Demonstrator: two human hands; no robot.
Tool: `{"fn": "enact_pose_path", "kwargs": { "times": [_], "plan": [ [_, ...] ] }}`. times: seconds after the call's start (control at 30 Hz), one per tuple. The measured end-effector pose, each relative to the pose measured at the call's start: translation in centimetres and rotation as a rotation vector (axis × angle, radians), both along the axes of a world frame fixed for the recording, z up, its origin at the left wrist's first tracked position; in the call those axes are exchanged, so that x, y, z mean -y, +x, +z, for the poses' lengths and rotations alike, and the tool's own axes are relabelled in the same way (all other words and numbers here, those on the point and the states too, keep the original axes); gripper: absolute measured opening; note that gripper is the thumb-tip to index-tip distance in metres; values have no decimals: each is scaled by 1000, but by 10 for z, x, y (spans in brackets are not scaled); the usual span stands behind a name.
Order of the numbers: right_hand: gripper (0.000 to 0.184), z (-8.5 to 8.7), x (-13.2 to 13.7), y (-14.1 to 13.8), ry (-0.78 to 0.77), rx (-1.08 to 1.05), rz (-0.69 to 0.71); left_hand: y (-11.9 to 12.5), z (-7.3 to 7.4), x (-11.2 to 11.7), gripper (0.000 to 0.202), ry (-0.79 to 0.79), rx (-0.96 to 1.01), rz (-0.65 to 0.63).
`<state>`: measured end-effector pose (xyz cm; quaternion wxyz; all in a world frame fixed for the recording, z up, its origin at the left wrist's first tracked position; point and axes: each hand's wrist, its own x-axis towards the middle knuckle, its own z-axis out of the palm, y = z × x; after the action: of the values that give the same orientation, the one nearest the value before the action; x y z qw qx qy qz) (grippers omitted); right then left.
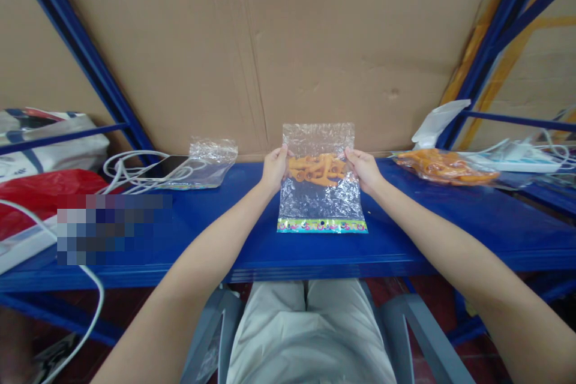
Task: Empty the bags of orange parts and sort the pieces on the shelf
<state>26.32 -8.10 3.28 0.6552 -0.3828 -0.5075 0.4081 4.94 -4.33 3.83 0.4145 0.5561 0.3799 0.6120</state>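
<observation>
A clear plastic bag (pixel 321 201) with a colourful printed strip along its near edge is held flat over the blue table in front of me. Several orange pieces (pixel 317 169), whose kind I cannot make out, lie across its middle. My left hand (pixel 273 171) pinches the bag's left side. On the opposite side, my right hand (pixel 365 169) grips the right edge between thumb and fingers. The far end of the bag reaches toward the cardboard wall.
A second bag of orange pieces (pixel 445 167) lies to the right on the blue table (pixel 189 246). At the left are an empty-looking clear bag (pixel 213 162), coiled white cables (pixel 135 168) and a red bag (pixel 54 192). Cardboard (pixel 315 42) and blue posts (pixel 85 54) close off the back.
</observation>
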Motion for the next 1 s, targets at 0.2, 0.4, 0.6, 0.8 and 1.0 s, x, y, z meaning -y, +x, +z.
{"fn": "enact_pose_path", "kwargs": {
  "times": [0.2,0.4,0.6,0.8,1.0],
  "plan": [
    [37,2,-8,10,14,-130,-136,-6,-13,-13,18,318,-345,214],
    [34,14,-11,23,-79,-371,-310,-6,-22,2,59,808,-922,215],
    [32,12,-17,31,-58,-409,-319,15,-29,25,72,1028,-1254,-64],
    [33,6,-24,40,-21,-394,-241,21,-26,26,65,1141,-1353,-137],
    [37,12,-19,38,44,-300,-124,0,-3,19,61,998,-1282,37]
  ]
}}
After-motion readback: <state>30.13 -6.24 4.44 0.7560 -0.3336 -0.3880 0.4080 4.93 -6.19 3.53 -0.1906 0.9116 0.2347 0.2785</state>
